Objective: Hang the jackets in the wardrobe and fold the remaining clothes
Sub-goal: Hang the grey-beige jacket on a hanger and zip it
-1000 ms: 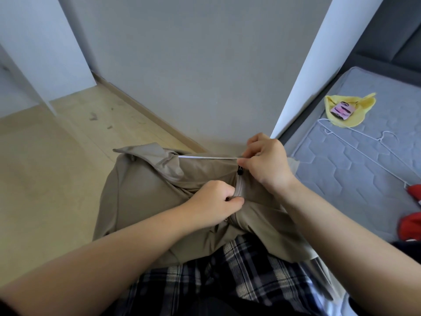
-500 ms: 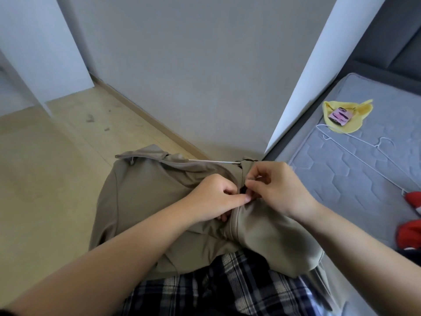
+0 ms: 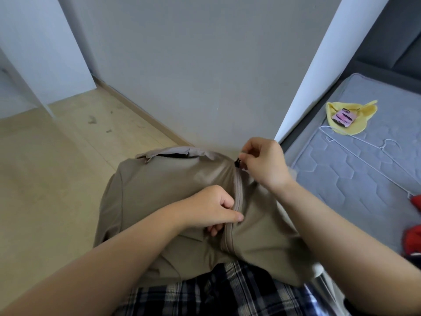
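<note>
Wood floor (image 3: 45, 179) left of the hands, grey wall (image 3: 193, 65) just past them, grey mattress (image 3: 364, 179) to the right. One tan jacket (image 3: 173, 179) under both hands: left hand (image 3: 211, 208) pinches the zipper seam, right hand (image 3: 264, 163) pinches the black zipper pull (image 3: 238, 162). Further right: one white hanger (image 3: 364, 153), one yellow cloth (image 3: 360, 119).

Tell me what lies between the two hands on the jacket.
Head view: the closed zipper of the beige jacket runs from the left hand to the pull the right hand pinches.
</note>
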A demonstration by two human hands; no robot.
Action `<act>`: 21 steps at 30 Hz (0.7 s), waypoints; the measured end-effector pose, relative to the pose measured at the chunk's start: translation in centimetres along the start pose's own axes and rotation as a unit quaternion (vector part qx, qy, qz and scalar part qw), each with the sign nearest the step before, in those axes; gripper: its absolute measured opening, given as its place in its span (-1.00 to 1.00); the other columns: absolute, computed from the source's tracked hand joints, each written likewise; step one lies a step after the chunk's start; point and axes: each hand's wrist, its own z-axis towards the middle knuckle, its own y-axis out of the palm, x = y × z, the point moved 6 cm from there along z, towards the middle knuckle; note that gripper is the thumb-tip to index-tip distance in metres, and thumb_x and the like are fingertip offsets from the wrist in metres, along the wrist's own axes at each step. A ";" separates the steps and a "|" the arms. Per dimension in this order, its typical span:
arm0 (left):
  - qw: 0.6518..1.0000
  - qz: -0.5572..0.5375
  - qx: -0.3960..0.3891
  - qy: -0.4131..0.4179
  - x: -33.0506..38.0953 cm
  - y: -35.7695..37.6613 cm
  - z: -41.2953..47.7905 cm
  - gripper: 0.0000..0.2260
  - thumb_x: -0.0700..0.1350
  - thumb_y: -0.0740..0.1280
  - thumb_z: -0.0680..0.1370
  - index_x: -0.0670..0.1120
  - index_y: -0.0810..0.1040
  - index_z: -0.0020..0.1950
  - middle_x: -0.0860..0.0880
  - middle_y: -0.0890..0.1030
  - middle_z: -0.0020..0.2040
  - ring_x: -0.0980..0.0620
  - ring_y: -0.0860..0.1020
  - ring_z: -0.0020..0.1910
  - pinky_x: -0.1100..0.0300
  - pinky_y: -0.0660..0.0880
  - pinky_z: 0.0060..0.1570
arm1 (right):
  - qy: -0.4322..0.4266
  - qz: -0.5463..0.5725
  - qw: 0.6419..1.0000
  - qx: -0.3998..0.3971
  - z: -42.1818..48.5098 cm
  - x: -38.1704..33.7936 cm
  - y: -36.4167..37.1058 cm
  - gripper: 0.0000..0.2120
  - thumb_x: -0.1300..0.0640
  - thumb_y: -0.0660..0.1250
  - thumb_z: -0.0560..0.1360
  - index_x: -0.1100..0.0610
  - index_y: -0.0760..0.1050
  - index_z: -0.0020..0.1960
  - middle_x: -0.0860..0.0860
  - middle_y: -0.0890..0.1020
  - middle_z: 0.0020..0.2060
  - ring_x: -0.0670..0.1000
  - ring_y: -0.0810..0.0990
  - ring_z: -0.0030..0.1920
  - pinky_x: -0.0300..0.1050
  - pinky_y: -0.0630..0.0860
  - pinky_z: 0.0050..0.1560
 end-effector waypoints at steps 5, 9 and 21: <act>0.998 -0.025 0.055 -0.008 1.2 -3.0 -0.3 -0.57 0.15 0.40 0.46 -0.04 0.46 -0.51 -0.01 0.53 -0.56 0.08 0.49 -0.59 0.25 0.43 -0.46 | -0.006 0.078 0.996 -0.053 -1.4 -0.2 -0.7 -0.76 0.41 0.32 0.45 0.22 0.45 -0.36 0.11 0.63 -0.44 -0.03 0.59 -0.43 -0.14 0.51 -0.35; 0.986 -0.050 0.155 0.021 2.2 -4.4 1.6 -0.63 0.04 0.42 0.46 -0.04 0.49 -0.51 -0.01 0.52 -0.55 0.05 0.50 -0.58 0.26 0.41 -0.52 | -0.030 0.066 0.995 -0.069 -1.4 -0.9 -1.5 -0.84 0.41 0.34 0.43 0.29 0.50 -0.31 0.12 0.65 -0.41 0.01 0.59 -0.40 -0.15 0.47 -0.31; 0.998 -0.058 -0.016 0.004 -0.1 -3.9 2.6 -0.61 -0.17 0.36 0.53 -0.07 0.37 -0.50 0.03 0.44 -0.61 0.12 0.37 -0.63 0.34 0.28 -0.55 | 0.090 0.088 0.986 0.111 5.4 1.3 -0.9 -0.76 0.33 0.34 0.43 0.10 0.48 -0.36 0.02 0.56 -0.45 -0.09 0.46 -0.46 -0.34 0.37 -0.47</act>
